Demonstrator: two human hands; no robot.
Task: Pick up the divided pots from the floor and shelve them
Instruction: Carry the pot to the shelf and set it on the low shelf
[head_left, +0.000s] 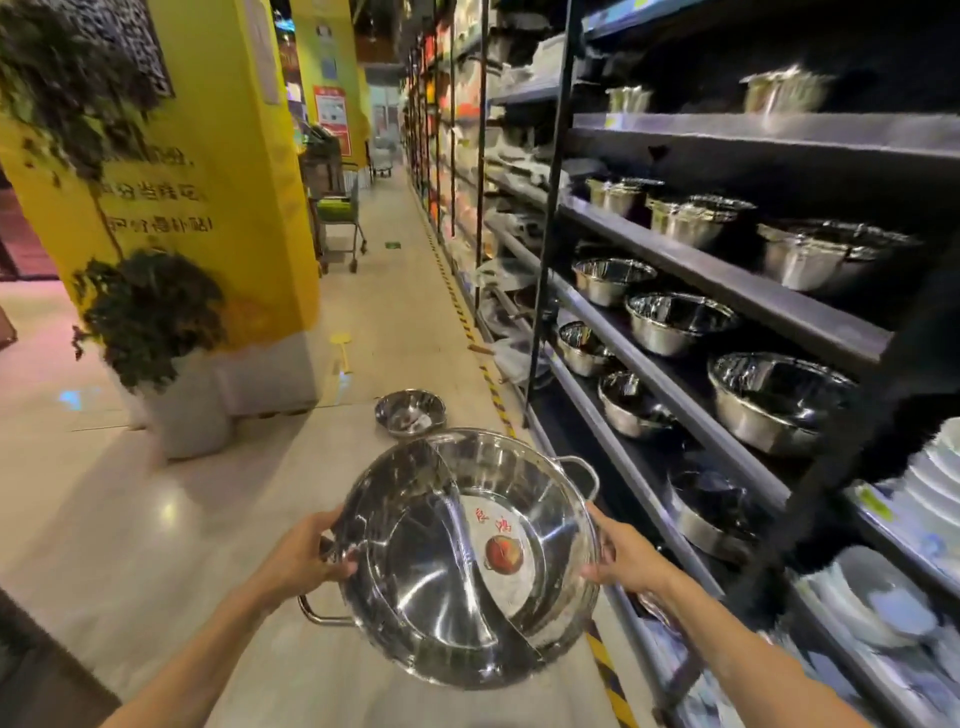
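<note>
Round shiny steel divided pot (467, 561) is gripped at its rim by left hand (306, 558) and right hand (626, 558); shelving probably needs a swing right onto the dark metal shelf (670, 395).

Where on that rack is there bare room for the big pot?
The divided pot is held by left hand and right hand. Bare dark shelf lies ahead of the low pan, below the steel bowls. Upper shelves look crowded.

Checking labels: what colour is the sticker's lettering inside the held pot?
Red, on the white sticker; head view.
</note>
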